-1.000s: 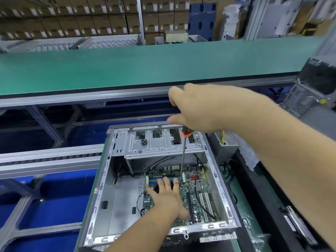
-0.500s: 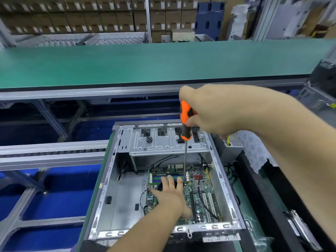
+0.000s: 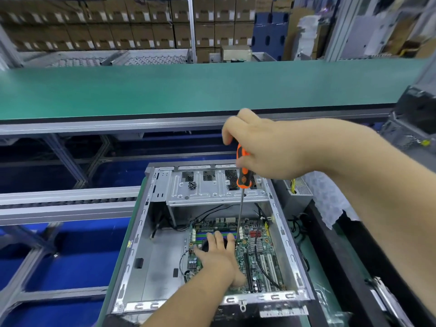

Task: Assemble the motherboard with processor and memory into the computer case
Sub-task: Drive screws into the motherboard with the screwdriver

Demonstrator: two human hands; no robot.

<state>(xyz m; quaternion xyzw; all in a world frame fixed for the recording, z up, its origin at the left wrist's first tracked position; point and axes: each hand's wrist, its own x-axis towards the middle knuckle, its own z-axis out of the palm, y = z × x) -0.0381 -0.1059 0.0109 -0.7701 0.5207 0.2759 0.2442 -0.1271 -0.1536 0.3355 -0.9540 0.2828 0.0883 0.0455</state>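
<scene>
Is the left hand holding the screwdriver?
No, the right hand grips the screwdriver, while the left hand rests flat on the motherboard.

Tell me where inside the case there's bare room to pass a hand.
Bare metal floor between the case's left wall and the motherboard. The board side is crowded: left hand, screwdriver, cables.

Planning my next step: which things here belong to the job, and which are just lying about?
In the job: computer case; motherboard; screwdriver, gripped by right hand; left hand pressing the board.

Lying about: screw cluster; green conveyor; cardboard boxes.
</scene>
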